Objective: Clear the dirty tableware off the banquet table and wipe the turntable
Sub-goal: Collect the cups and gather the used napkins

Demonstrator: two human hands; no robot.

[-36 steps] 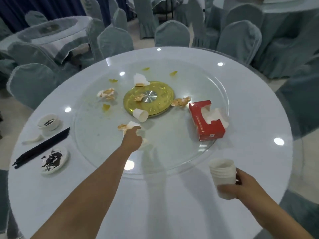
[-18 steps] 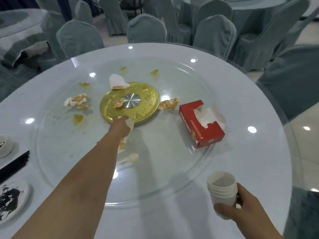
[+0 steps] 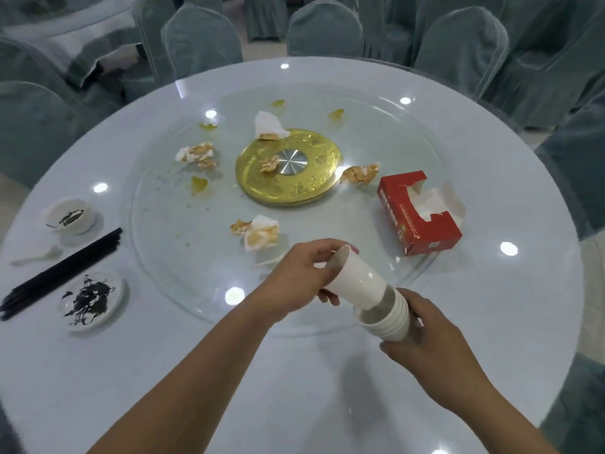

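Both forearms extend forward, bare. Left hand [image 3: 296, 283] curled, thumb and fingers gripping a single cup. Right hand [image 3: 425, 335] wrapped round a stacked set, wrist bent inward.

Left hand [image 3: 294, 283], earlier reaching at the gold hub, now at lower centre gripping the paper cup [image 3: 355, 283], its base entering the cup stack [image 3: 388, 317] in right hand [image 3: 425, 339].

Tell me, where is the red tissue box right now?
In the head view the red tissue box sits on the right side of the glass turntable, near its edge, just right of the gold centre disc and a crumpled napkin.
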